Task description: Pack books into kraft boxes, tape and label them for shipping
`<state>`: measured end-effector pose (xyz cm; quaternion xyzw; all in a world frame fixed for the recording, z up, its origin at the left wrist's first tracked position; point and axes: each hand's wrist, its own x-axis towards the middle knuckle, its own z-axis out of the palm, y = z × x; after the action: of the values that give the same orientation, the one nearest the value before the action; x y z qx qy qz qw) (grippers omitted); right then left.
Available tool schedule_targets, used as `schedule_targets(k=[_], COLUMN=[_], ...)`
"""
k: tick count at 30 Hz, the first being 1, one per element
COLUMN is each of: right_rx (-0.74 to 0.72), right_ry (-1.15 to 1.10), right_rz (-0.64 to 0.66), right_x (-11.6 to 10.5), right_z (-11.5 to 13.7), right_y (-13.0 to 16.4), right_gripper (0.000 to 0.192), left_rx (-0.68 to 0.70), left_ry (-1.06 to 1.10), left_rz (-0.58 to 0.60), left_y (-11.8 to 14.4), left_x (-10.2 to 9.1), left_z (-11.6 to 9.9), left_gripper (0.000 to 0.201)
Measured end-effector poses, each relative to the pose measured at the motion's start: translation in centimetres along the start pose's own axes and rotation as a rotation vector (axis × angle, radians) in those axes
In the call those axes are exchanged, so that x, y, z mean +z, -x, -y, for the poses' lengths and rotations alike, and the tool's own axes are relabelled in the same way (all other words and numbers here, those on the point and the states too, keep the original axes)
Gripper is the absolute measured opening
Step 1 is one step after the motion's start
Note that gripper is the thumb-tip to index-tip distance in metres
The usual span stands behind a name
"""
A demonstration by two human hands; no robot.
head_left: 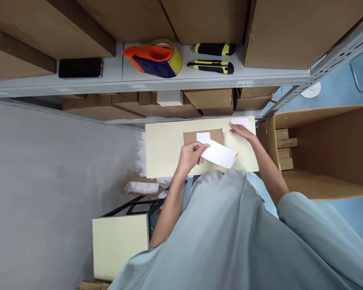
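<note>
Okay, left hand (191, 156) pinches one end of a white sheet (220, 155), fingers closed on it, sheet tilted above the cream tabletop (163, 147). Right hand (241, 131) reaches to the tabletop's far corner, fingertips on a small white slip (241, 122); grip unclear, looks flat and loose. Between the hands a brown envelope (202, 136) lies flat with a white label (203, 137) on it. Box (320, 149) to the right, open, a few brown packs (284, 149) stacked at its wall, mostly unfilled. Judgement: early-mid packing, envelope labelled, sheet in hand not yet in or on it, box has lots of room. Shelf (115, 78) above holds tape (157, 58), two cutters (213, 58), phone (80, 67), all untouched.
</note>
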<state>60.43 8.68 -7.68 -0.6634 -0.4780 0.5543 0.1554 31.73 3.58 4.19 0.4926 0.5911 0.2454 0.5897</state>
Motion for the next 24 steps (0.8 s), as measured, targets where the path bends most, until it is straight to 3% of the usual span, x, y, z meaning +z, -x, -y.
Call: schedule_targets(k=[2, 4, 6, 8, 11, 13, 15, 18, 24], right_rx=[-0.132, -0.244, -0.272, -0.253, -0.243, -0.258, -0.275, -0.301, -0.344], right_ry=[-0.267, -0.31, -0.282, -0.275, -0.326, -0.373, -0.408, -0.434, -0.424], right_rz=[0.259, 0.489, 0.488, 0.367, 0.037, -0.184, -0.321, -0.427, -0.457], right_x=[0.7, 1.8, 3.0, 3.9, 4.4, 4.3, 4.0, 3.8, 3.4], right_z=[0.5, 1.3, 2.3, 3.3, 4.6, 5.4, 6.1, 7.2, 8.3], right_y=[4.8, 9.7, 13.9, 16.8, 19.0, 19.7, 20.2, 20.9, 21.9], right_gripper=[0.083, 0.072, 0.062, 0.056, 0.053, 0.051, 0.048, 0.044, 0.045], left_rx=[0.034, 0.099, 0.17, 0.22, 0.232, 0.228, 0.233, 0.254, 0.277], left_ry=[-0.052, -0.101, -0.141, -0.131, 0.032, 0.157, 0.226, 0.278, 0.311], left_rz=[0.04, 0.084, 0.12, 0.114, 0.102, 0.17, 0.269, 0.345, 0.288], left_y=[0.3, 0.0, -0.4, -0.5, 0.3, 1.6, 3.2, 5.6, 7.9], left_x=[-0.1, 0.3, 1.1, 1.8, 2.3, 2.3, 2.2, 2.1, 2.1], left_z=[0.3, 0.4, 0.1, -0.4, -1.6, -2.3, -2.8, -3.0, -3.2], left_gripper=[0.055, 0.061, 0.066, 0.066, 0.063, 0.062, 0.059, 0.047, 0.034])
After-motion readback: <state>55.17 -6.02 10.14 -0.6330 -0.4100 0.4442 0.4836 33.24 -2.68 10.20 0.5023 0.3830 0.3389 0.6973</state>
